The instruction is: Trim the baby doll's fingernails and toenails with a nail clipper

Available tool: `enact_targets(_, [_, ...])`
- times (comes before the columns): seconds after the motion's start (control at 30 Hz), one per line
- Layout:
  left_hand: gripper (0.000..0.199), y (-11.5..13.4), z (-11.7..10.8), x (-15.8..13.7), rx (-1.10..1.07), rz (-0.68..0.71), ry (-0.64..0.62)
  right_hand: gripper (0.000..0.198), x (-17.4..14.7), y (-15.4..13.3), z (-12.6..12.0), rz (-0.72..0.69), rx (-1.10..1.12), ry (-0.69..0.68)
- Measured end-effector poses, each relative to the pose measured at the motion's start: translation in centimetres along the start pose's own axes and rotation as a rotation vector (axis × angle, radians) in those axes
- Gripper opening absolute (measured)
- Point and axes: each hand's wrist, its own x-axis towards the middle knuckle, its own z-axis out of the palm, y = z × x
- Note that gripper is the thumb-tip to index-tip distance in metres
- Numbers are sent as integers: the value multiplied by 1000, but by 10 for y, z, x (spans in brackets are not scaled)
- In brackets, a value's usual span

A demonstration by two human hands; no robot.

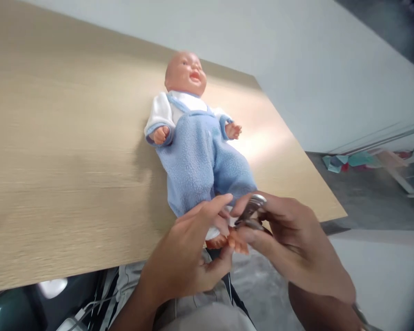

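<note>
A baby doll [196,147] in a white top and light blue fleece overalls lies on its back, feet towards me. My left hand [193,248] pinches one of its feet [238,243] between thumb and fingers. In my right hand [290,239] is a silver nail clipper [251,208], its lever raised, held between thumb and index finger. The clipper's jaws are close to the toes of that foot; whether they touch is hidden by my fingers. The doll's other foot [215,242] shows just under my left fingers.
The doll rests on a light wooden table [72,161], with its feet at the near edge. A white wall [262,37] runs along the far side. Coloured items [362,160] are off to the right in the background. A dark chair and a white cable [89,305] are at the lower left.
</note>
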Motion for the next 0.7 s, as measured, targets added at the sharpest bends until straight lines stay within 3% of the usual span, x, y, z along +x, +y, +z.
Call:
enact_targets(0.07, [68,2,0,2,-5,48,-13,12,1,5,-13,-62,58,96])
enact_targets(0.17, [44,5,0,10,-67,93,-95,17,10,14,-33,-143,127,191])
enact_targets(0.27, [22,6,4,14,-55,124,-83,18,33,20,-51,-200,203,207])
enact_targets(0.37, [5,-2,14,13,-4,255,-49,26,67,22,-64,-196,316,181])
enact_targets(0.47, [14,-19,15,21,28,325,-36,33,103,26,-74,-141,456,169])
enact_targets(0.57, [16,-40,-1,66,127,346,-250,36,134,41,-83,-114,533,234])
enact_targets(0.6, [14,-46,-10,89,159,346,-297,37,142,48,-85,-106,556,266])
enact_targets(0.7, [34,-63,-33,170,240,322,-417,38,157,73,-87,-78,615,362])
